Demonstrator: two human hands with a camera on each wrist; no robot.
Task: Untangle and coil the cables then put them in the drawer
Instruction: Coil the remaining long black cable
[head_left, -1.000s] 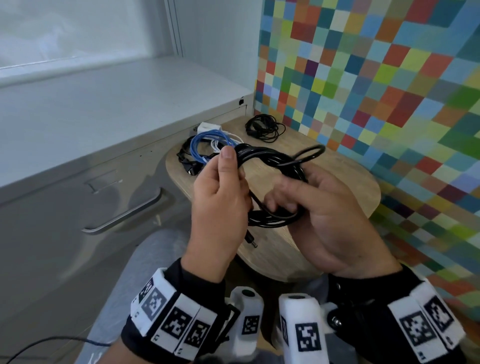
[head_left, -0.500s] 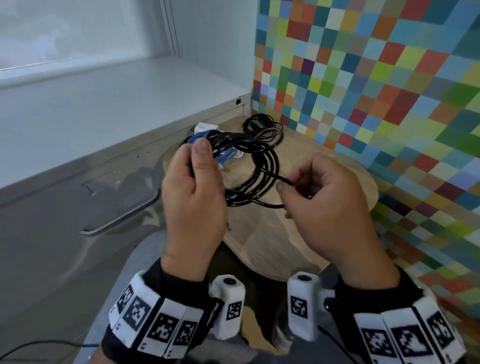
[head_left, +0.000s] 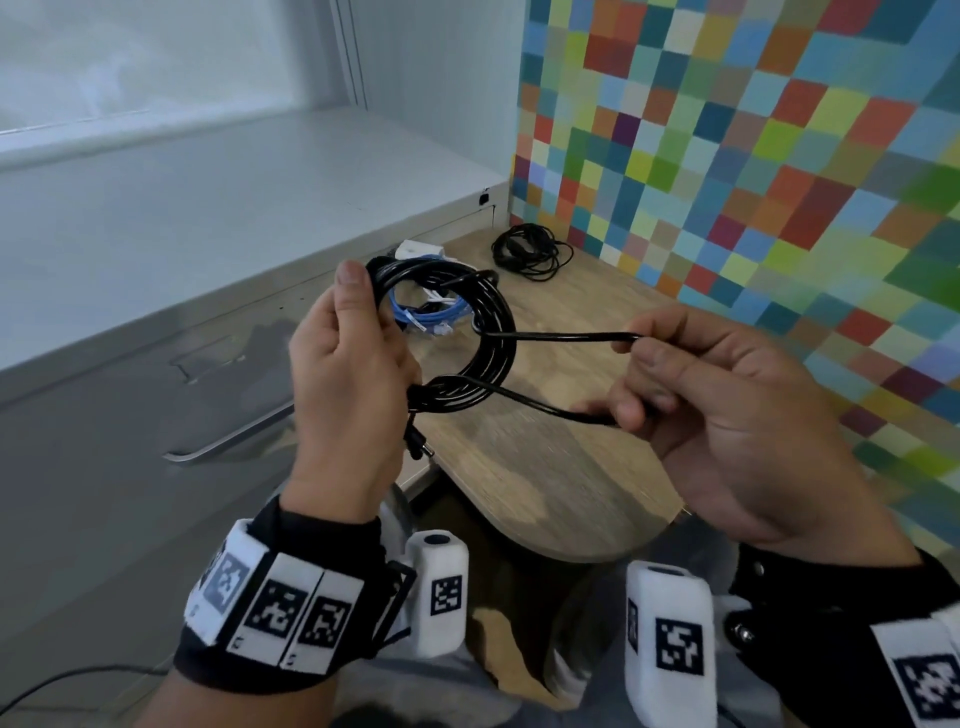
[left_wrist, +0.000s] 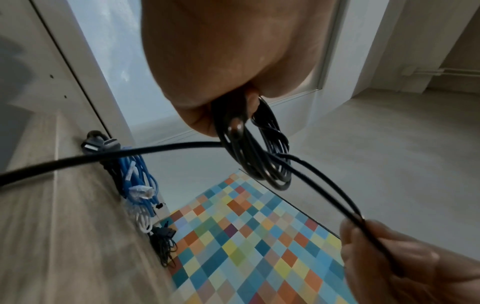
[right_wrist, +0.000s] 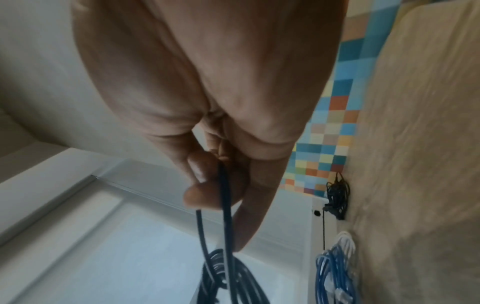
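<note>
Where a second ago both hands bunched the black cable (head_left: 483, 332) together, the right hand (head_left: 727, 410) now pinches a loop drawn sideways while the left hand (head_left: 348, 374) clasps the coil above the table (head_left: 545, 467), suggesting coiling is nearly finished.

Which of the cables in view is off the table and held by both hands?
The thick black cable: the left hand grips its coil, the right hand pinches a pulled-out loop. The blue cable and thin black bundle lie on the table.
</note>
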